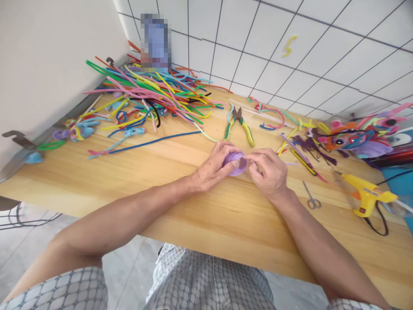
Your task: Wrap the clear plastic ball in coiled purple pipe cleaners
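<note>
A purple coil of wound pipe cleaner (235,168) with a hollow middle sits low over the table in front of me. My left hand (216,168) is closed around its left side, thumb across the near face. At its right rim, the thumb and index finger of my right hand (269,170) are pinched together against the purple edge. Whether a loose end lies between those fingertips is too small to make out. Just beyond the coil are pliers (238,122) with green and yellow handles, their jaws pointing away from me.
A large heap of coloured pipe cleaners (161,92) fills the back left. To the right lie small scissors (311,198), a yellow utility knife (303,162) and a yellow glue gun (368,193) with its cord. Colourful pipe-cleaner figures (351,137) stand at the far right. A tiled wall (251,47) bounds the back.
</note>
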Available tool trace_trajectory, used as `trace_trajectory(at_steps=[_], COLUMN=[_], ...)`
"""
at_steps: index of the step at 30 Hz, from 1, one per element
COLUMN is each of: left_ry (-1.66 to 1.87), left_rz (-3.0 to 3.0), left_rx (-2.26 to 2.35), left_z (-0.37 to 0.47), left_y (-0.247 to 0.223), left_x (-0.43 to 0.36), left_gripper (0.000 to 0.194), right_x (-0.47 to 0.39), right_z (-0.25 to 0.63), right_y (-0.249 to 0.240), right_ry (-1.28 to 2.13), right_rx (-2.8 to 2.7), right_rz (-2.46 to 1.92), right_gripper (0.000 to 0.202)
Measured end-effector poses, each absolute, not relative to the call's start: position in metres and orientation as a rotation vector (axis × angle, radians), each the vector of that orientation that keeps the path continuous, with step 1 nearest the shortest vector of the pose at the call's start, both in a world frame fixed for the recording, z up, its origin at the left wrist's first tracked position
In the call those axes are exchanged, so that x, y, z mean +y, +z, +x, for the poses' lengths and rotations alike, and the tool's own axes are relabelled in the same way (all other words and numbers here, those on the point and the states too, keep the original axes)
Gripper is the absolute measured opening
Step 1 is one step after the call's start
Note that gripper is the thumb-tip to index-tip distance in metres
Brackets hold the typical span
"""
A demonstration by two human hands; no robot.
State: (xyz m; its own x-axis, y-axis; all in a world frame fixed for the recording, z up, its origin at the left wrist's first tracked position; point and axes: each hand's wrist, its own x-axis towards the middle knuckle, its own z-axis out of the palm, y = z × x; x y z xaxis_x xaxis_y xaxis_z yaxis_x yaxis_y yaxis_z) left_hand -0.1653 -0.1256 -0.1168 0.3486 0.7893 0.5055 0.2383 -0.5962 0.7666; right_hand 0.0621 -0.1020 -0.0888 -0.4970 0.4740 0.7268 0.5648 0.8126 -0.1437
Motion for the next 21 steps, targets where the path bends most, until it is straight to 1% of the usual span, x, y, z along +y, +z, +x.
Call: trace_trajectory(at_steps=[13, 21], left_ry=[1.252, 1.191], left_rz=[2.033, 1.971], left_rx=[0.873, 0.902], left_z=[-0.1646, -0.1651], left_y=[-0.1187, -0.1146], left_x=[-0.1249, -0.1276], left_gripper=[0.035, 0.037], right_x=[-0.1025, -0.1045], right_z=[0.0621, 0.0592], right_y=[-0.0878, -0.0854], right_ry=[-0.127, -0.068], right_rx=[-2.2, -2.219], right_rz=[-0.756, -0.768], right_gripper=[0.035, 0.02])
